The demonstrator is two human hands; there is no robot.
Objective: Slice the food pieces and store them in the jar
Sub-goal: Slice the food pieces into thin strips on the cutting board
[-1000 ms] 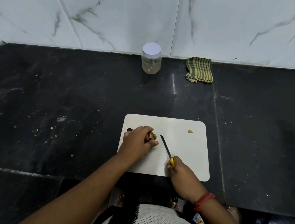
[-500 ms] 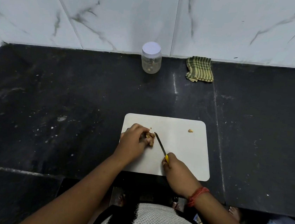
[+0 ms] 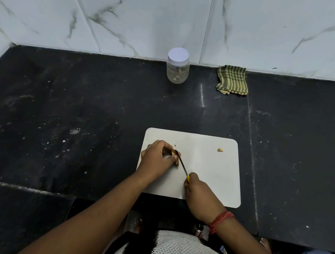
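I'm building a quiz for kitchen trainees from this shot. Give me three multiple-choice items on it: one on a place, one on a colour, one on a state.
1. Where does the jar stand?
A. on the cutting board
B. at the back of the counter by the wall
C. in the left hand

2. What colour is the knife handle?
A. yellow
B. red
C. black

3. How is the jar's lid?
A. off, lying beside it
B. on the jar
C. held in the right hand

Answers:
1 B: the jar sits against the marble wall, far behind the cutting board.
2 A: a yellow bit shows just above the right hand that grips it.
3 B: the white lid caps the jar, while the left hand holds the food piece at the blade.
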